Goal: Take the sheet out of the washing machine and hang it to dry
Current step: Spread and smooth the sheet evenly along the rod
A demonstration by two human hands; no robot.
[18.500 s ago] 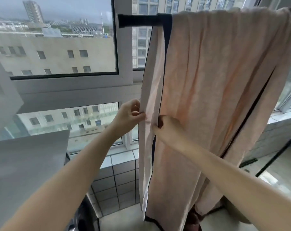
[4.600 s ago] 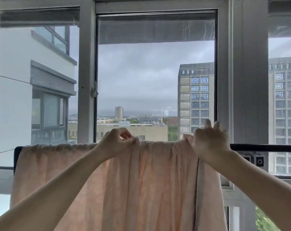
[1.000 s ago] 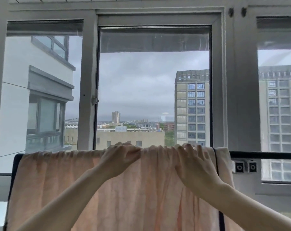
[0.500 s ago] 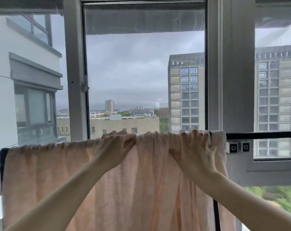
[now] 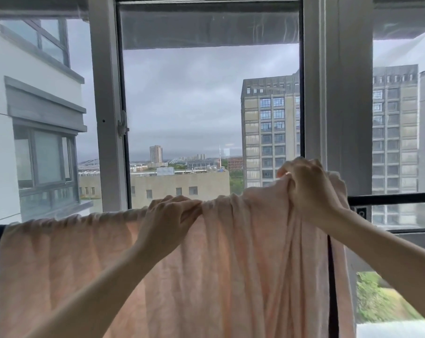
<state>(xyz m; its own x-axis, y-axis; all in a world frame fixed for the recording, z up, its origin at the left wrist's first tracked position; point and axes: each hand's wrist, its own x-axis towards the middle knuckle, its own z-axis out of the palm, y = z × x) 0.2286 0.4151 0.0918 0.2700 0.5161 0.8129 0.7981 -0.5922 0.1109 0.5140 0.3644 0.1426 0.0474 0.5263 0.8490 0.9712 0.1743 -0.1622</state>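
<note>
Sheet (image 5: 231, 264): pink, draped over black rail (image 5: 396, 198), long axis 9 to 3 o'clock. Left hand (image 5: 169, 220) pinches top fold; right hand (image 5: 309, 186) grips bunched corner, lifted toward 1 o'clock, nearer bare rail.

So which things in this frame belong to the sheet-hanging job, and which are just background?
Part of the job:
- pink sheet, draped over the rail
- black drying rail
- left hand, gripping the sheet's top fold
- right hand, lifting a bunched part above the rail

Just there:
- window frame
- window latch
- grey tower block outside
</note>
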